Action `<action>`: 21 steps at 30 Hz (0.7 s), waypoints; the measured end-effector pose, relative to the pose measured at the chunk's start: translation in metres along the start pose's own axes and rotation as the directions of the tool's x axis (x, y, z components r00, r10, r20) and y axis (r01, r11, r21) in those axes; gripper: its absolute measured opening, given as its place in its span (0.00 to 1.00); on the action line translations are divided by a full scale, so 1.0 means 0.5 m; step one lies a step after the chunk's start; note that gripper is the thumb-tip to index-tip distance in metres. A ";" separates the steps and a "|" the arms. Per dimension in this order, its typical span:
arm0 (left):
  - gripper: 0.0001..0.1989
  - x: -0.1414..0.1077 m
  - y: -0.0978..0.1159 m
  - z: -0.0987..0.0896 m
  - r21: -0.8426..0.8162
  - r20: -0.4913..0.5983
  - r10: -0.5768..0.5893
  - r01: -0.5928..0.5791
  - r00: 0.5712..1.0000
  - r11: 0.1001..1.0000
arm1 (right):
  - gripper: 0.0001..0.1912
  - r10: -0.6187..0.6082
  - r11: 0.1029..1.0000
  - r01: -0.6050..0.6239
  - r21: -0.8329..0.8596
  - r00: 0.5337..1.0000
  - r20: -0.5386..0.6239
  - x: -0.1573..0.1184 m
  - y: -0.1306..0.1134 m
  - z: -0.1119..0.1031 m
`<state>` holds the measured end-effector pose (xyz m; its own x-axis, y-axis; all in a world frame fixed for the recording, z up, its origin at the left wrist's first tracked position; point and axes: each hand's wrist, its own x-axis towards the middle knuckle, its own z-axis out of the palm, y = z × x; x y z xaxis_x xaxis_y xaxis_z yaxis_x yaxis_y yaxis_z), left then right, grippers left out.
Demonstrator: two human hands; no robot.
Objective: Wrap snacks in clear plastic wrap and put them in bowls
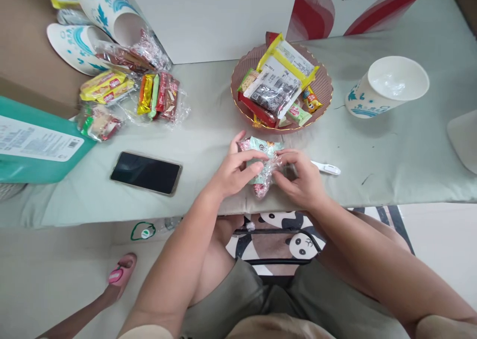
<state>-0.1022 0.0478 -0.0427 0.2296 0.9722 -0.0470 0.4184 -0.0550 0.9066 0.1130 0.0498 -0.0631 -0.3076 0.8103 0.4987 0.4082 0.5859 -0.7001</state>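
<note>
Near the front edge of the cloth-covered table lie small wrapped snacks in a clear plastic bag (265, 172), with pale green and pink packaging. My left hand (238, 165) grips the bag's left side, its thumb and fingers pressing on the plastic. On the right side, my right hand (300, 177) pinches the crinkled plastic between thumb and fingers. Just beyond both hands stands a pinkish, gold-rimmed bowl (235, 88) heaped with packaged snacks (278, 83). A thin white plastic stick (328, 168) lies beside my right hand, partly hidden by it.
A black phone (146, 173) lies to the left. Bagged snacks (158, 98) and tipped paper cups (80, 45) are behind it, near a green package (37, 140). An upright paper cup (387, 85) stands at right. White boxes (223, 21) line the back. Another person's slipper (122, 274) shows below.
</note>
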 end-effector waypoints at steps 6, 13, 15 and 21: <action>0.32 -0.004 0.007 0.013 -0.024 0.090 -0.005 0.007 0.996 1.000 | 0.11 0.119 0.992 -0.119 -0.042 0.993 -0.010 0.005 -0.001 -0.007; 0.05 0.008 -0.002 0.034 -0.003 -0.177 0.046 -0.048 0.983 0.999 | 0.03 -0.001 0.999 0.004 -0.038 0.996 0.089 0.018 -0.010 -0.014; 0.04 0.011 -0.006 0.031 -0.009 -0.229 0.089 -0.094 0.969 0.996 | 0.04 -0.030 0.999 0.031 -0.014 0.996 0.088 0.023 -0.011 -0.030; 0.05 0.005 -0.011 0.013 0.005 -0.366 0.036 -0.037 0.930 0.999 | 0.07 0.076 0.938 -0.056 -0.341 0.996 0.045 0.015 0.028 -0.094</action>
<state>-0.0983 0.0490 -0.0506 -0.0930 0.9854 0.1427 0.4142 -0.0921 0.9055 0.1567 0.0645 -0.0453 -0.3140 0.8510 0.4209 0.6934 0.5084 -0.5106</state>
